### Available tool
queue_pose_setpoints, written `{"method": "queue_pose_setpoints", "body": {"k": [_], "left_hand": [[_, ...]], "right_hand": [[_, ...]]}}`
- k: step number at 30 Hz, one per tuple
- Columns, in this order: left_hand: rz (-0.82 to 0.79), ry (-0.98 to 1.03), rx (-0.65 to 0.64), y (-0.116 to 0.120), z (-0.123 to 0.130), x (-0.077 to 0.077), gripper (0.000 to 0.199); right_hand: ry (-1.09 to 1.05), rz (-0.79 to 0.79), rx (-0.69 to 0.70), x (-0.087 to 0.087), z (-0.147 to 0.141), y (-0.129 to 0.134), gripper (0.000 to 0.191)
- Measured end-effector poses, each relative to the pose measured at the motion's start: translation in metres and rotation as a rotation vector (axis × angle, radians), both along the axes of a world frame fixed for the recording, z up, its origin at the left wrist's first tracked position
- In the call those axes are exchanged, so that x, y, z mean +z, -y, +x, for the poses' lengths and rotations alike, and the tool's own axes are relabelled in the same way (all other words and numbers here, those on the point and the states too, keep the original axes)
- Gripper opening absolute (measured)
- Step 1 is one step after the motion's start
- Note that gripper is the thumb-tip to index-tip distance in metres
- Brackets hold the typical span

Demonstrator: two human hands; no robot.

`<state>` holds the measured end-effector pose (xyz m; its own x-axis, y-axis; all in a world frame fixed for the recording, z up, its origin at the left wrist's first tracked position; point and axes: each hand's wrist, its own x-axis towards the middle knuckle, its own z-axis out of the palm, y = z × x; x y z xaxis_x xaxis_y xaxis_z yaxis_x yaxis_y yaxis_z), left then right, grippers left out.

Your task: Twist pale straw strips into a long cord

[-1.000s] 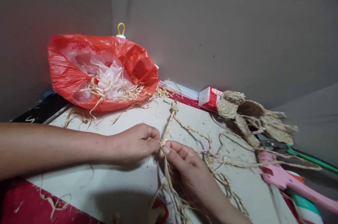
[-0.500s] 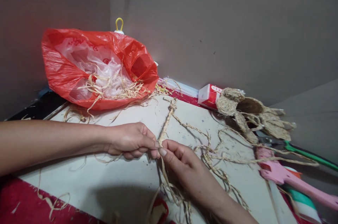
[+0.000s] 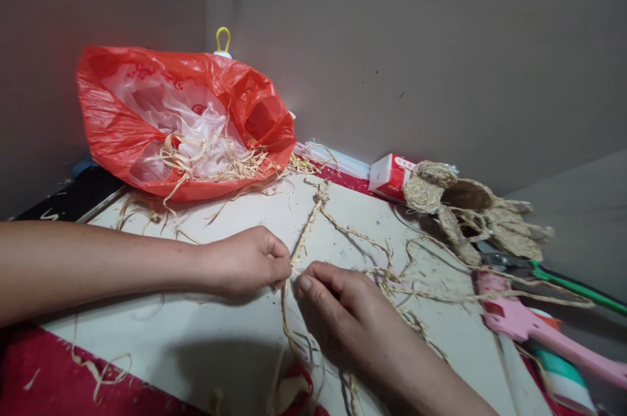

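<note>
A braid of pale straw-like fibre (image 3: 306,231) runs from a knot on the white board (image 3: 196,344) down to my hands. My left hand (image 3: 252,260) pinches its lower end between thumb and curled fingers. Just to the right, my right hand (image 3: 337,295) has its fingers closed near the loose strands, with thumb and forefinger close together; what it holds is too small to make out. Loose strands (image 3: 285,318) hang below the left fingertips. A twisted cord (image 3: 355,232) branches from the knot toward a tangle of cords at the right.
At the back left lies a red plastic bag (image 3: 117,142) with fibre strips. To the right are a red and white box (image 3: 390,176), woven fibre pieces (image 3: 431,191), green-handled pliers (image 3: 573,285), a pink tool (image 3: 548,334) and a green and white roll (image 3: 563,373).
My hands have moved slightly apart, the right one a little rightward and down. The loose strands below them have shifted left.
</note>
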<state>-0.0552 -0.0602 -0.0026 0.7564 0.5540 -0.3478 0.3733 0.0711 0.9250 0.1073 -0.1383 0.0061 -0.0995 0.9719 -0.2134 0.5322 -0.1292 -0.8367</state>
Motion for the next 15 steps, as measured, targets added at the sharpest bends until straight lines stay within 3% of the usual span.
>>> {"method": "queue_pose_setpoints", "body": {"k": [7, 11, 15], "left_hand": [[-0.137, 0.174, 0.043, 0.008, 0.003, -0.009, 0.023], [-0.202, 0.197, 0.107, 0.013, 0.003, -0.009, 0.021], [-0.280, 0.232, 0.155, 0.017, 0.004, -0.006, 0.025]], "right_hand": [[-0.283, -0.131, -0.135, -0.010, -0.013, 0.011, 0.037], [-0.214, -0.070, -0.189, -0.017, -0.018, 0.022, 0.035], [-0.109, -0.022, -0.156, -0.020, -0.019, 0.027, 0.027]]}}
